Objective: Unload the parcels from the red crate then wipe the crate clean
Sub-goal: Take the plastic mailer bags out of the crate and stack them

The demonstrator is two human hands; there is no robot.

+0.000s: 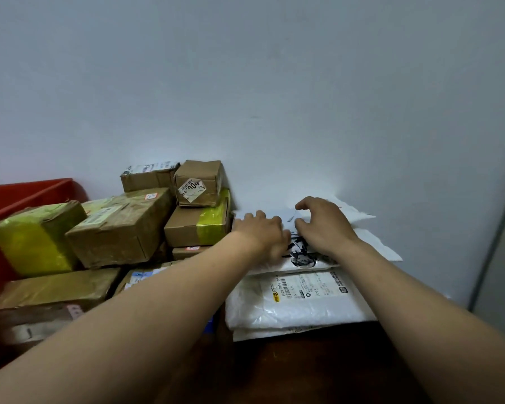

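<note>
both hands (292,228) spread flat on white mailers (298,304), stacked boxes (120,228) left, red crate (27,193) behind

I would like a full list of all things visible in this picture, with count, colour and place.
Red plastic crate: one, red, far left against the wall.
Brown cardboard boxes: about nine, brown, some with yellow-green tape, piled left of centre.
White plastic mailer bags: several, exact count unclear, white, stacked right of the boxes.
Dark wooden table: one, dark brown, under everything.
Wall: pale grey, behind.
Left hand: on top mailer.
Right hand: on top mailer, fingers curled.
</note>
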